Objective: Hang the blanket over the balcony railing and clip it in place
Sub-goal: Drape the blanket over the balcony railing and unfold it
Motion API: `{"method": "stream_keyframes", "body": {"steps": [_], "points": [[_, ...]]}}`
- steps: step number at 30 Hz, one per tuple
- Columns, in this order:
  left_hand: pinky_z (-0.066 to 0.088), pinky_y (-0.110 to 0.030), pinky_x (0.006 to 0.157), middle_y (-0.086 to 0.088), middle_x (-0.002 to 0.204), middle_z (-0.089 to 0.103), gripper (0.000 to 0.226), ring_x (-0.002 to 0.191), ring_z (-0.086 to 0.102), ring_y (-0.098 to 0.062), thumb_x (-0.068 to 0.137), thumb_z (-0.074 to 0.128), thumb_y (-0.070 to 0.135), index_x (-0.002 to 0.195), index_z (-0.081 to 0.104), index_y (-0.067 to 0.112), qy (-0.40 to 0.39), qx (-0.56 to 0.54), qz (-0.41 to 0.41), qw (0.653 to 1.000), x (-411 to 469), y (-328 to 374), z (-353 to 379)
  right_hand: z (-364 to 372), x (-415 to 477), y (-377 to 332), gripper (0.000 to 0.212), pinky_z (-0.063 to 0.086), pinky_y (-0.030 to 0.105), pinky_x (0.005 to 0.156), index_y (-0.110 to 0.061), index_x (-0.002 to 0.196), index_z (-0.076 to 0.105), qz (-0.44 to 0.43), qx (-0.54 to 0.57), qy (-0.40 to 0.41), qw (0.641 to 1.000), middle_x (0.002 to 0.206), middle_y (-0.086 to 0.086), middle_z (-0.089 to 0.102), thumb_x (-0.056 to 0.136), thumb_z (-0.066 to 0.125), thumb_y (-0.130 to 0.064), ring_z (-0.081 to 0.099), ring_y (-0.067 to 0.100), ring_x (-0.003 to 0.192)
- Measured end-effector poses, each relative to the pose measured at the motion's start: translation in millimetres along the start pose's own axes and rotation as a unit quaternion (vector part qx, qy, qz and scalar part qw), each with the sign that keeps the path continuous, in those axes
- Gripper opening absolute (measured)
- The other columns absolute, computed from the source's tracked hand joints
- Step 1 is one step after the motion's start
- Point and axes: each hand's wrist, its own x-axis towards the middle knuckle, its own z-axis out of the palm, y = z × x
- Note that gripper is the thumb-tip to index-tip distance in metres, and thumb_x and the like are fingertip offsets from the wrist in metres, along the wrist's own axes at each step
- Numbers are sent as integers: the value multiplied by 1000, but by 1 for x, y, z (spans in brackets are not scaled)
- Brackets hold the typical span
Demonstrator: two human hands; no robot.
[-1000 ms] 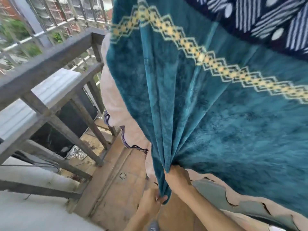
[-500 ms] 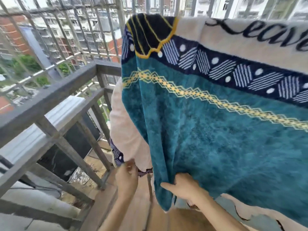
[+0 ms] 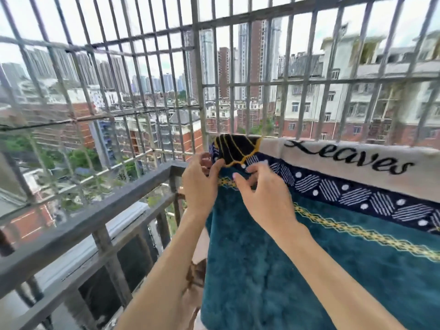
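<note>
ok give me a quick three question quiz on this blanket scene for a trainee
1. True or false: the blanket is draped over the railing.
2. Where on the blanket are the left hand and right hand? A) its top left corner B) its bottom hem C) the middle of the teal field
3. Fill in: the black word on the cream band reads ___.
Key: 1 true; 2 A; 3 Leaves.
</note>
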Motion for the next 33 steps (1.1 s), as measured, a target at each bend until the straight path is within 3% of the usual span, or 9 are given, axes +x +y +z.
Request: {"method": "stream_keyframes", "body": {"steps": [2, 4, 7, 11, 18, 22, 26, 30, 33], "points": [[41, -19, 62, 5, 80, 64, 17, 73, 62, -15, 89, 69, 32, 90, 58, 19, -8, 10, 3, 1000, 9, 2, -5, -13, 12, -1, 22, 49, 31, 71, -16, 104, 59, -93, -86, 97, 987, 96, -1, 60, 90, 65, -31, 58, 20, 89], [37, -13, 58, 4, 78, 63, 13, 69, 57, -11, 92, 67, 24, 85, 58, 17, -28, 19, 0, 999, 14, 3, -12, -28, 26, 0, 29, 44, 39, 89, -11, 108, 62, -151, -163, 144, 964, 110, 7, 59, 84, 72, -23, 51, 28, 106], [37, -9, 59, 8, 77, 57, 10, 72, 53, -11, 97, 57, 13, 88, 55, 13, -38, 10, -15, 999, 21, 3, -22, -48, 55, 3, 43, 43, 43, 100, -11, 118, 64, -122, -189, 47, 973, 117, 8, 62, 83, 74, -34, 53, 30, 113], [31, -16, 64, -2, 88, 57, 5, 78, 50, -15, 100, 49, 8, 95, 51, 7, -20, 26, 15, 999, 38, 14, -35, -56, 72, 3, 43, 51, 42, 94, -17, 107, 70, -117, -162, -32, 979, 102, 0, 70, 82, 60, -50, 63, 19, 96], [33, -25, 70, -5, 92, 49, 7, 82, 46, -18, 98, 48, 3, 96, 46, 9, 44, 119, 65, 990, 82, 24, -65, -52, 89, -4, 25, 54, 40, 84, -14, 93, 75, -164, -114, 23, 980, 88, -1, 72, 92, 61, -35, 64, 17, 84], [35, -11, 69, -6, 91, 49, 14, 80, 44, -17, 97, 46, -2, 92, 43, 10, 52, 89, 49, 993, 50, -6, -79, -36, 97, -12, 15, 55, 38, 81, -9, 94, 73, -194, -125, 44, 972, 92, 3, 72, 95, 62, -20, 63, 20, 90], [35, -24, 66, -7, 84, 55, 10, 75, 50, -18, 98, 50, 4, 89, 49, 10, -5, 70, 2, 998, -10, -53, -63, -19, 80, -6, 19, 52, 31, 73, -10, 90, 73, -216, -97, 79, 968, 85, -1, 67, 92, 63, -26, 58, 19, 87], [36, -12, 64, 12, 78, 54, 9, 78, 52, 10, 100, 51, 17, 92, 56, 14, -46, 45, -4, 998, -38, -53, -35, -19, 67, 8, 14, 43, 31, 83, -15, 88, 75, -259, -113, 92, 955, 85, -4, 63, 86, 68, -26, 52, 20, 90], [42, -12, 59, 10, 76, 60, 8, 71, 57, -1, 101, 48, 24, 98, 54, 20, -42, 1, -12, 999, -50, -45, -26, -19, 54, 21, 10, 38, 33, 92, -14, 90, 76, -271, -117, 114, 949, 91, -3, 65, 86, 74, -23, 55, 24, 95]]}}
